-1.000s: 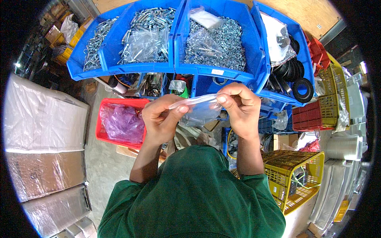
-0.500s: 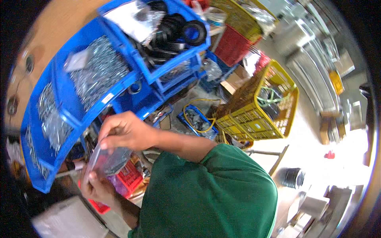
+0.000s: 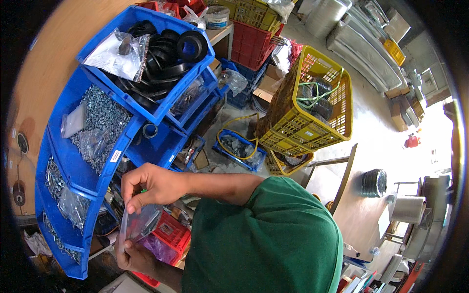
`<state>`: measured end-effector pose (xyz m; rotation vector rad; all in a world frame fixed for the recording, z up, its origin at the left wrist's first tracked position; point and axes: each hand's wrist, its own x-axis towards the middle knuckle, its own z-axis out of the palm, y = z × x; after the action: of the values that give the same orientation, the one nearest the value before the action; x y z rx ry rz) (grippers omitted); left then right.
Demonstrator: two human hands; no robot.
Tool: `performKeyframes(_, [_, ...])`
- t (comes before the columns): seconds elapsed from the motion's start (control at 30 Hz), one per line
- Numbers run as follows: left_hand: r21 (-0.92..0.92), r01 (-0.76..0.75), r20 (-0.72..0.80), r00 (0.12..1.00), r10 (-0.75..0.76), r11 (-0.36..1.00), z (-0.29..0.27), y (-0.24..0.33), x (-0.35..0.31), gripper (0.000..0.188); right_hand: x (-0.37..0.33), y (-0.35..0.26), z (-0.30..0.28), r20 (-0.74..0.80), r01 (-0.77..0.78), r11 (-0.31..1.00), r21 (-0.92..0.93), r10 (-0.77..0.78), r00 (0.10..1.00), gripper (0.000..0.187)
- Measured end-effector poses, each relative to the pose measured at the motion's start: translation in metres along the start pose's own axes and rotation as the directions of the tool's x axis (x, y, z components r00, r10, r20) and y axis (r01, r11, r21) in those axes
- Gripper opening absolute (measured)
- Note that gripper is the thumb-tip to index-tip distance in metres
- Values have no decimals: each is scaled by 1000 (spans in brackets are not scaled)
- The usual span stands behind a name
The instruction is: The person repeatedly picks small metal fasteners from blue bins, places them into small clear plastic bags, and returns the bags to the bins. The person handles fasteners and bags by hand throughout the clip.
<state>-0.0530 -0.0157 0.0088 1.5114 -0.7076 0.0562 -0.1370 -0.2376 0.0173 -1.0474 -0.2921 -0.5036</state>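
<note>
My right hand (image 3: 152, 186), at the end of the bare arm crossing from the green sleeve, pinches the upper corner of a clear plastic bag (image 3: 125, 227). Below it, my left hand (image 3: 134, 256) grips the bag's lower end between thumb and fingers. The bag's edge is held stretched between both hands, roughly upright in the picture. Its contents are hard to make out through the film. Close by on the left stands a blue bin (image 3: 63, 161) with compartments of small metal screws or similar fasteners (image 3: 100, 119) and several small plastic bags.
Black rings (image 3: 163, 56) and a white packet (image 3: 119, 54) fill an upper blue bin. A red crate (image 3: 171, 230) lies below my hands. Stacked yellow crates (image 3: 312, 122) and a small blue tray (image 3: 239, 149) stand on the floor. At right is a table (image 3: 359, 215) with a black roll (image 3: 374, 183).
The view has turned, so the bins and crates sit differently in the picture. Both hands still hold the bag, now slightly lower and further right in the picture.
</note>
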Motion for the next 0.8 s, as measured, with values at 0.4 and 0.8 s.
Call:
performKeyframes(0.4, [181,-60,82,996,45,982,-11,-2,-1,52,-5,1,-1,2,-13,996,93,13,1000,8])
performKeyframes(0.8, [114,-35,196,980,12,993,49,11,5,48,-4,-16,0,44,150,933,-327,-144,989,14])
